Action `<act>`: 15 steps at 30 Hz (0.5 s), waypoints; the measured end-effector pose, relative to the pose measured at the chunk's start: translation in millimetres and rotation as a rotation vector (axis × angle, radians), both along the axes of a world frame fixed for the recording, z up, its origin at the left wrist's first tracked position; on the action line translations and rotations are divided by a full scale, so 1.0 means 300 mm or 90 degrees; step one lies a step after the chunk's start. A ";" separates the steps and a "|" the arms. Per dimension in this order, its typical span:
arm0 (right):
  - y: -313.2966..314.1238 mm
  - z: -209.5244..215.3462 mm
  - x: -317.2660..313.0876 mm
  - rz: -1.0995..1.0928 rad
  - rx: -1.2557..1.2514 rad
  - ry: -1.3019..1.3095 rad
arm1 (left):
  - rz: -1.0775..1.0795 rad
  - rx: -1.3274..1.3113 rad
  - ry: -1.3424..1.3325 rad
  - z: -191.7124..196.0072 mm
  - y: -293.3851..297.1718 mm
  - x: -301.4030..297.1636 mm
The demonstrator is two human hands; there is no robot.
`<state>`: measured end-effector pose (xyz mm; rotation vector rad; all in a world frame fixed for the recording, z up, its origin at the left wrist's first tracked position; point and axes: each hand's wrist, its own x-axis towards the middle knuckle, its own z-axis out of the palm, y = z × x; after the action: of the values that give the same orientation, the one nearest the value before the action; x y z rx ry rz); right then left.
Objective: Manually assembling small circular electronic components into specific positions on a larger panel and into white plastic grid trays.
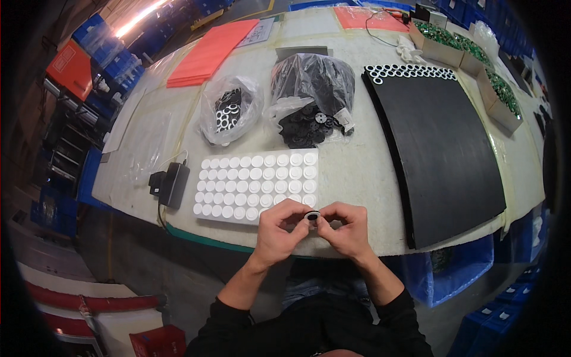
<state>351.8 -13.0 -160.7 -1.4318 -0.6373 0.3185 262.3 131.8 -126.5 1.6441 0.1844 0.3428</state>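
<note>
Between the fingertips of both my hands is a small round black-and-white part [312, 216], held over the table's front edge. My left hand [281, 231] pinches it from one side and my right hand [345, 229] from the other; both have curled fingers. Just beyond my left hand lies a white tray [205, 221] with rows of round white caps [256, 174]. Behind the tray stand an open clear bag [232, 112] of black-and-white rings and a larger bag [313, 80] of black discs [306, 126]. To the right, a black foam sheet [443, 154] carries rows of similar round parts [410, 71] along its far end.
A black power adapter [174, 185] with a cable lies left of the tray. Orange-red sheets [211, 52] are at the back left. Cardboard boxes of green circuit boards [502, 98] line the far right. A blue lined bin [455, 271] sits below the table's right front edge.
</note>
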 end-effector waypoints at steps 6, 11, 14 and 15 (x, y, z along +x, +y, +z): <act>0.002 0.013 0.019 0.003 0.096 0.037 | -0.059 0.159 0.047 0.056 0.036 0.004; -0.014 0.028 0.020 0.067 -0.040 0.081 | -0.105 0.191 0.062 0.046 0.040 0.007; -0.003 0.023 0.014 0.051 0.021 0.161 | -0.047 -0.087 0.141 0.020 0.030 0.010; -0.003 0.027 0.012 0.052 0.019 0.159 | -0.032 -0.121 0.135 0.018 0.032 0.014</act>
<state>355.3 -14.0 -152.7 -1.3138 -0.4941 0.5406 266.6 141.3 -121.1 1.4918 0.3248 0.1080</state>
